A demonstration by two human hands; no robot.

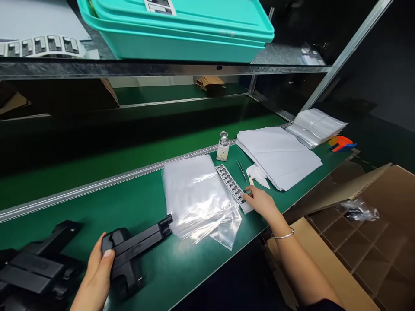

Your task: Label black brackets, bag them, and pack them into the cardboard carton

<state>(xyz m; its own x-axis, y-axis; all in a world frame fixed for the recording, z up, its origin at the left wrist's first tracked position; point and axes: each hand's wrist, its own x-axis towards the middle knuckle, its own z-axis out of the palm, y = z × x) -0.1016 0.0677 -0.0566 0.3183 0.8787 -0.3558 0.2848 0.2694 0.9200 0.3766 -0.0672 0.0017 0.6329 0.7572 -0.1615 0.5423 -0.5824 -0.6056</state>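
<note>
My left hand [97, 268] grips a black plastic part [132, 250] with a long arm, resting on the green bench [136, 203] at the lower left. My right hand [262, 202] reaches to the near end of a strip of printed labels [231, 185] and pinches at it with its fingertips. The strip lies along the right edge of a pile of clear plastic bags [197, 198]. A silver bangle sits on my right wrist.
More black plastic parts [35, 268] lie at the far left. Past the strip stand a small glass bottle [223, 147], tweezers [241, 170], stacks of white sheets [279, 155] and an orange tool [340, 143]. A cardboard box with dividers [356, 242] sits at right; a teal bin [181, 30] overhead.
</note>
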